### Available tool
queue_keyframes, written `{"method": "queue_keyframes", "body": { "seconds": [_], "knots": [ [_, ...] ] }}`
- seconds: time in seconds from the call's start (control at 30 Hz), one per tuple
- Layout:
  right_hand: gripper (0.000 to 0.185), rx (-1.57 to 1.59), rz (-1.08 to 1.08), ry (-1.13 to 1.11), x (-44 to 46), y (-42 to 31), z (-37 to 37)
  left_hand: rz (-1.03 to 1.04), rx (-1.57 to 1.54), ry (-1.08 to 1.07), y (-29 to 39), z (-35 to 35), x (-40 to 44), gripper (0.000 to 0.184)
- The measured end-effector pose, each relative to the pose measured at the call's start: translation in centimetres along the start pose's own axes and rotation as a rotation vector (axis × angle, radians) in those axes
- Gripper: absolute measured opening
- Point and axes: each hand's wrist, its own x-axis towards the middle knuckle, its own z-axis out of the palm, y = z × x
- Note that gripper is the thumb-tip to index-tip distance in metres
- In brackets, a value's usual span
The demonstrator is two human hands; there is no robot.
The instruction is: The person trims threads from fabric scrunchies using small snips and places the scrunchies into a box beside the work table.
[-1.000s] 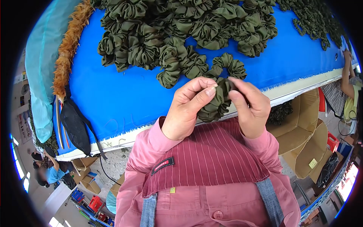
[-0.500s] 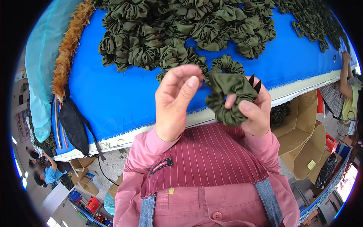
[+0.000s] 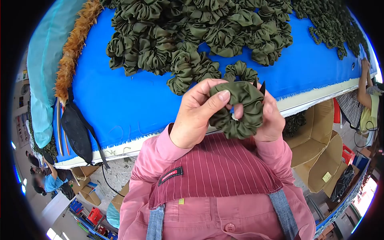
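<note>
A dark green fabric scrunchie (image 3: 246, 94) is stretched as a ring between my two hands, just over the table's front edge. My left hand (image 3: 192, 114) pinches its left side, thumb on top. My right hand (image 3: 273, 120) grips the right side, and a fingertip shows through the hole. Two black pointed blades (image 3: 262, 87), apparently of small scissors, stick up from my right hand; their handles are hidden. Just beyond lies another scrunchie (image 3: 241, 71), beside a large pile of green scrunchies (image 3: 224, 36).
Blue sheeting (image 3: 124, 92) covers the table. At the left are a brown feather duster (image 3: 74, 48), a black pouch (image 3: 77, 130) and teal fabric (image 3: 46, 80). More green pieces (image 3: 320, 20) lie far right. Open cardboard boxes (image 3: 312, 132) stand below right; other people are at both sides.
My left hand has moved right and taken hold of the scrunchie. The ring has shifted slightly and now faces me more flatly; my right hand keeps its grip with the blades.
</note>
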Motion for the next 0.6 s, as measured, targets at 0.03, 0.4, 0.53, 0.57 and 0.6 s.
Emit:
{"method": "queue_keyframes", "body": {
  "seconds": [0.03, 0.4, 0.53, 0.57, 0.6],
  "knots": [
    [0.045, 0.000, 0.001, -0.001, -0.1, 0.0, 0.0, 0.001, 0.000, 0.000, 0.0, 0.2, 0.1, 0.029],
    [0.052, -0.211, -0.163, 0.186, -1.7, 0.2, -0.6, -0.076, -0.105, 0.106, -2.4, 1.4, -0.1, 0.033],
    [0.054, -0.185, -0.078, 0.076, -3.2, -1.9, -1.6, -0.056, -0.213, 0.054, -1.3, -1.0, -1.8, 0.024],
    [0.057, -0.139, -0.114, -0.006, -3.7, -3.2, -2.8, -0.059, -0.158, 0.019, 0.0, -1.1, -2.6, 0.023],
    [0.057, -0.137, -0.115, -0.005, -4.3, -4.0, -3.2, -0.060, -0.103, -0.018, 1.4, -1.2, -3.3, 0.023]
  ]
}}
